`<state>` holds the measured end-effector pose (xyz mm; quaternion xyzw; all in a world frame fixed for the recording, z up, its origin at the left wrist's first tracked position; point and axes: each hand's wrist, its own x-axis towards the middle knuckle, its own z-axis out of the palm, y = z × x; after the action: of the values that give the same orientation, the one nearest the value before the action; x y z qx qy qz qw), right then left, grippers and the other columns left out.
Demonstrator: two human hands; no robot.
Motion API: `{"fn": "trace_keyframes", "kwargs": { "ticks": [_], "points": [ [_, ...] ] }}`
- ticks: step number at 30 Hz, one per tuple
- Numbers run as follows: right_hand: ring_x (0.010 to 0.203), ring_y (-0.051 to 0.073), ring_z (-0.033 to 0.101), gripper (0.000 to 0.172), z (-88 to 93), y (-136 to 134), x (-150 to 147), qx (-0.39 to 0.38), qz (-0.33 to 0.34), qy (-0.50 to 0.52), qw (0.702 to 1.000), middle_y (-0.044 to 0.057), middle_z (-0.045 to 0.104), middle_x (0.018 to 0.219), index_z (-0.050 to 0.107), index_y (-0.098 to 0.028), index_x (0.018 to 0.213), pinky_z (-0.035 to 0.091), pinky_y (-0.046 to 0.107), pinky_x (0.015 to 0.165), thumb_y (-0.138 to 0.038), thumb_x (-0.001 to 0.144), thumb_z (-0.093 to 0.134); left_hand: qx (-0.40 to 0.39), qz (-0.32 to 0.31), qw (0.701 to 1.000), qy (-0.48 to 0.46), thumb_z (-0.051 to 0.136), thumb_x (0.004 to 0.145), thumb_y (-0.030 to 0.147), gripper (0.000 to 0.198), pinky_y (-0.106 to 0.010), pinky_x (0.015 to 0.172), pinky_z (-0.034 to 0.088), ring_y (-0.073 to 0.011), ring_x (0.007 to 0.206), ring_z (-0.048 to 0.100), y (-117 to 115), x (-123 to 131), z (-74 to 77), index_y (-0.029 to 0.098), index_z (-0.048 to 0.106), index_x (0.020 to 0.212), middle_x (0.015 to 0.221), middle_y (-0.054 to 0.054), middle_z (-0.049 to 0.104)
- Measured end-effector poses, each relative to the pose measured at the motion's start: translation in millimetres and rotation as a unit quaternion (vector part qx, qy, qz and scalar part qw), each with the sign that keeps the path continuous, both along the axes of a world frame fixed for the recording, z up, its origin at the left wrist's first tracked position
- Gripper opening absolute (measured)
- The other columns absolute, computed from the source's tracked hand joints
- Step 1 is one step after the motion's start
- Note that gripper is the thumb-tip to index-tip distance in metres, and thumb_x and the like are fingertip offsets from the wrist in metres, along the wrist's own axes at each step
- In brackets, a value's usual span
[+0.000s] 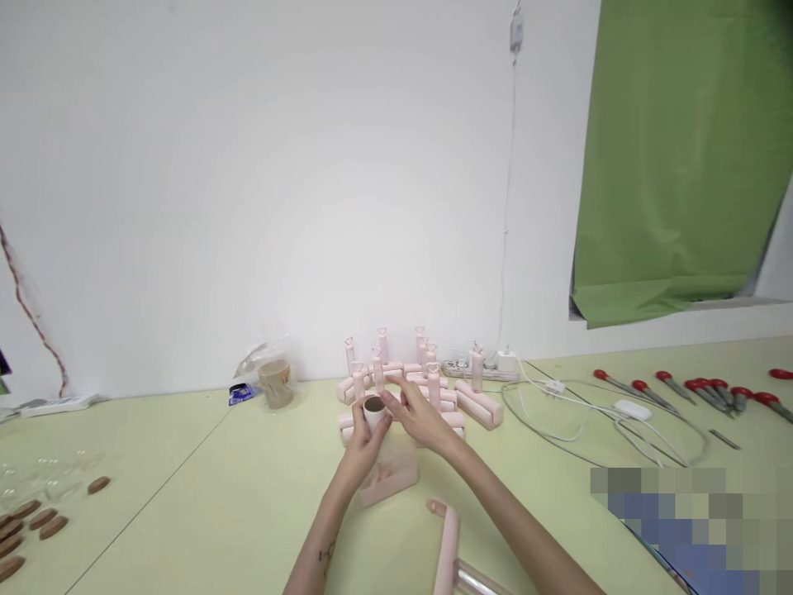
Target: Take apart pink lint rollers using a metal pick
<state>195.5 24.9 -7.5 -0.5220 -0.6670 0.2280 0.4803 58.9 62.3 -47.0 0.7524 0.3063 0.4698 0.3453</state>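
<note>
Head view: a small white cylinder [372, 417] with a brown hollow is being held above the pale green tabletop [248, 496], mouth upward. It is being gripped by the left hand [363, 446], fingers on one side and thumb on the other, presumably so that the rim is being left free. The right hand [420, 413] is being held at the opposite side, index finger extended above the rim and other fingers bent; whether anything is being pinched cannot be told.

Below the hands, a translucent pink piece [405, 478] is being supported by the table, apparently within easy reach. Nearer the wearer, a pink arm [447, 545] with a clear tube [474, 578] is being partly cut off by the frame edge. Behind, slim pink cylinders [434, 388] are being stood upright among lying pink bars [480, 405], probably grouped to save space. Red-handled tools [662, 402] are being laid out at far right, likely for easy pickup.

Labels: faint print is being shown on the bagged tan roll [274, 386] and the blue packet [240, 395]; neither is being resolved legibly. No brand is being identified.
</note>
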Motion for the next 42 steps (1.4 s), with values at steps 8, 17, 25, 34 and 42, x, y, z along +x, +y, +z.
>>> {"fn": "trace_keyframes", "kwargs": {
  "ticks": [8, 17, 25, 34, 42],
  "points": [
    [0.084, 0.022, 0.058, 0.043, -37.8, 7.2, -11.7, -0.069, 0.152, 0.013, 0.986, 0.005, 0.062, 0.090, 0.057, -0.018, 0.100, 0.045, 0.033, 0.072, -0.036, 0.063, 0.068, -0.017, 0.064, 0.992, -0.108, 0.037, 0.081, 0.044, 0.043, -0.028, 0.088, 0.039, -0.0177, 0.109, 0.044, -5.4, -6.6, 19.9, 0.021, 0.020, 0.114, 0.118, -0.010, 0.040],
    [0.070, 0.015, 0.053, 0.043, 2.6, -8.2, 23.2, 0.081, -0.015, 0.216, 0.973, 0.000, 0.051, 0.068, 0.043, -0.014, 0.113, 0.042, 0.030, 0.071, -0.045, 0.083, 0.037, 0.099, 0.032, 0.970, 0.219, 0.039, 0.082, 0.037, 0.038, -0.028, 0.084, 0.040, -0.0174, 0.100, 0.049, -11.6, -20.9, 22.1, 0.023, 0.029, 0.115, 0.111, -0.006, 0.048],
    [0.069, 0.016, 0.051, 0.030, 0.0, -72.4, 48.1, 0.040, 0.017, 0.078, 0.996, 0.000, 0.051, 0.066, 0.052, -0.018, 0.104, 0.040, 0.030, 0.069, -0.036, 0.085, 0.038, 0.087, 0.015, 0.916, 0.392, 0.055, 0.070, 0.035, 0.044, -0.034, 0.076, 0.041, -0.0261, 0.094, 0.053, -14.6, -7.0, -20.5, 0.025, 0.048, 0.112, 0.111, -0.008, 0.051],
    [0.042, 0.009, 0.038, 0.023, -62.3, -102.8, 39.8, -0.159, 0.067, -0.331, 0.928, -0.004, 0.051, 0.055, 0.053, -0.019, 0.056, 0.020, 0.019, 0.038, -0.032, 0.047, 0.070, 0.053, 0.152, 0.895, 0.416, 0.061, 0.060, 0.033, 0.059, -0.042, 0.096, 0.028, -0.0306, 0.116, 0.036, 0.8, -89.2, -12.5, 0.018, 0.044, 0.115, 0.119, -0.011, 0.049],
    [0.051, 0.016, 0.055, 0.014, -45.3, -94.9, 22.5, 0.022, 0.010, -0.400, 0.916, -0.001, 0.063, 0.061, 0.054, -0.023, 0.078, 0.021, 0.023, 0.045, -0.023, 0.064, 0.053, -0.322, -0.169, 0.916, 0.171, 0.037, 0.070, 0.068, 0.054, -0.026, 0.052, 0.041, -0.0160, 0.056, 0.057, -63.8, -18.7, -27.3, 0.018, 0.042, 0.092, 0.062, 0.000, 0.057]
  ]
}}
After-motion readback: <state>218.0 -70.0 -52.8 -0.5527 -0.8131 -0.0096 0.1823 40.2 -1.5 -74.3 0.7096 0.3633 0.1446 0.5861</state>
